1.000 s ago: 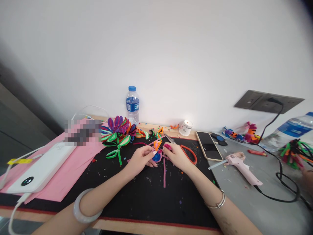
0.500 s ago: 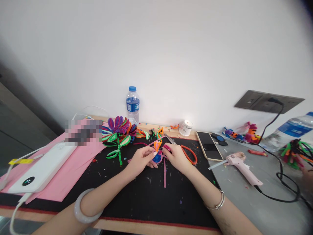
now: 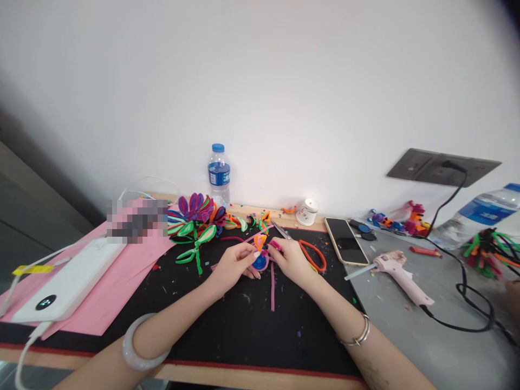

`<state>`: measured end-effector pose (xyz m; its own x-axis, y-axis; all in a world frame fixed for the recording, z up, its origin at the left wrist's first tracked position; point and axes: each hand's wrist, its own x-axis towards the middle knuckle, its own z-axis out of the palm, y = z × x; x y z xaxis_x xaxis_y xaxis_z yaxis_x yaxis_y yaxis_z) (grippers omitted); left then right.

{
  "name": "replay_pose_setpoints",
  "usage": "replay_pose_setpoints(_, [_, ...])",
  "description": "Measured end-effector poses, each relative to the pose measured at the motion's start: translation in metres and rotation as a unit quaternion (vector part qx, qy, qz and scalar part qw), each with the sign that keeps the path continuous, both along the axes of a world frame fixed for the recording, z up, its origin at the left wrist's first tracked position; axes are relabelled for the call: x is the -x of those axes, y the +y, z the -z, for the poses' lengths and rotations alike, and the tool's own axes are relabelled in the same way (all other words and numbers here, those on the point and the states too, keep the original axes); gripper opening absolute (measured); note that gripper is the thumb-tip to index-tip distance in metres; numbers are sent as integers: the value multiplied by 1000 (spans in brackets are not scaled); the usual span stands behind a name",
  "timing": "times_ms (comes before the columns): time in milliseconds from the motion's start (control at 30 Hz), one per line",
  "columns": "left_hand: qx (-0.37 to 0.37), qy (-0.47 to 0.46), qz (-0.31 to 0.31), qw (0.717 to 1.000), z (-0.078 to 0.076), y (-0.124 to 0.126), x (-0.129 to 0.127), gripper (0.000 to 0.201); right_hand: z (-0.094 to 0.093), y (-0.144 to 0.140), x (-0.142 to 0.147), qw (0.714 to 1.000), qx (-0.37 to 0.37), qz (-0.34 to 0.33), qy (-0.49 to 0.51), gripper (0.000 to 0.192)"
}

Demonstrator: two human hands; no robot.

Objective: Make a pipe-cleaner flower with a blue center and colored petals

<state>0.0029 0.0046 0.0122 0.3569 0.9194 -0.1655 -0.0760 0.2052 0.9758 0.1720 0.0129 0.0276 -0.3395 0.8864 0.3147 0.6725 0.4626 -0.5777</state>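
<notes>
Between my hands is a small pipe-cleaner figure [image 3: 260, 262] with a blue and purple round body and an orange part [image 3: 260, 241] on top. My left hand [image 3: 238, 262] is closed on its left side, thumb against the orange part. My right hand [image 3: 291, 259] pinches it from the right, at a dark pink bit [image 3: 275, 246]. A mauve pipe cleaner [image 3: 272, 290] lies on the black mat just below. Behind my right hand rest orange-handled scissors [image 3: 314, 255], partly covered by the hand.
Pipe-cleaner flowers [image 3: 197, 216] lie behind left, before a water bottle [image 3: 219, 176]. A white power bank [image 3: 69, 281] lies on pink sheets [image 3: 105, 309]. To the right are a paper cup [image 3: 307, 212], a phone [image 3: 346, 241] and a corded pink glue gun [image 3: 404, 279]. Someone's hand [image 3: 512, 292] shows at the right edge.
The view has shifted very slightly. Both hands keep the same grip on the figure, with no clear movement. At the right edge, the other person's hand has drawn back slightly.
</notes>
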Motion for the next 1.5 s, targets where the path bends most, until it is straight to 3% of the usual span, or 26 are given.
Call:
replay_pose_setpoints(667, [16, 16, -3, 1000, -3, -1, -1, 31, 2, 0, 0, 1000, -10, -4, -6, 26])
replay_pose_setpoints(1500, [-23, 49, 5, 999, -1, 0, 0, 30, 8, -1, -1, 999, -32, -20, -35, 24])
